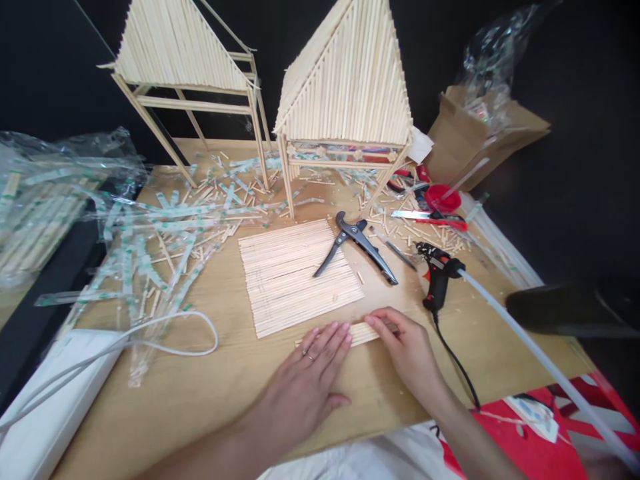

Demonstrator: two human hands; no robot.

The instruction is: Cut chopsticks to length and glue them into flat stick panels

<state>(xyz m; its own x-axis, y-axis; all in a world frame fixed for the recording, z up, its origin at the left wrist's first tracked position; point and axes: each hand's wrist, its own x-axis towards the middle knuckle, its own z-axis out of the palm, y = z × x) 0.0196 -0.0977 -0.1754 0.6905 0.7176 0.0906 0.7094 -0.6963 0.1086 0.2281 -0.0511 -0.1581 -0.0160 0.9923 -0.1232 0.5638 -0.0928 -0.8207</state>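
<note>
Sticks (364, 335) lie under the flat left hand (313, 370).

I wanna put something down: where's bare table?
Bare table shows between the white cable and left hand, and between the black cord and glue stick. It's crowded around the stick houses, with plastic wrappers and wood offcuts.

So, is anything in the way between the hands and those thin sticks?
Nothing visible is: the left hand lies over the sticks, and the right hand touches their right end. The cutter lies farther off, partly on the mat.
</note>
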